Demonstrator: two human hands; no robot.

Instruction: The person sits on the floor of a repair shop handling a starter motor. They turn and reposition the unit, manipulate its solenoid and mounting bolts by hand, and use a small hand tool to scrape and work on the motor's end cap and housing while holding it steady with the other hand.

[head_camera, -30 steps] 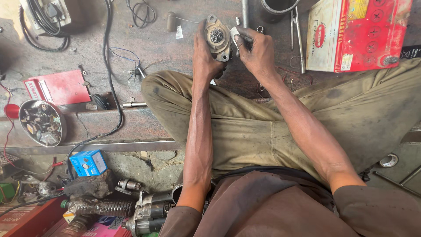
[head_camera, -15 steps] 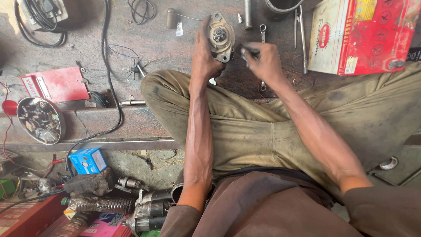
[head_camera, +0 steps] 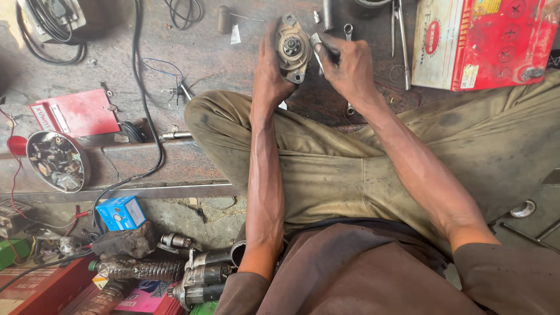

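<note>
I've got my left hand (head_camera: 269, 73) wrapped round the grey metal motor housing (head_camera: 291, 49), holding it up over the dirty floor ahead of my knee. My right hand (head_camera: 347, 67) pinches a small pale piece (head_camera: 318, 49) against the housing's side; fingers cover most of it, so what it is I can't tell. A red and white battery (head_camera: 484, 41) runs off at the frame's top right.
</note>
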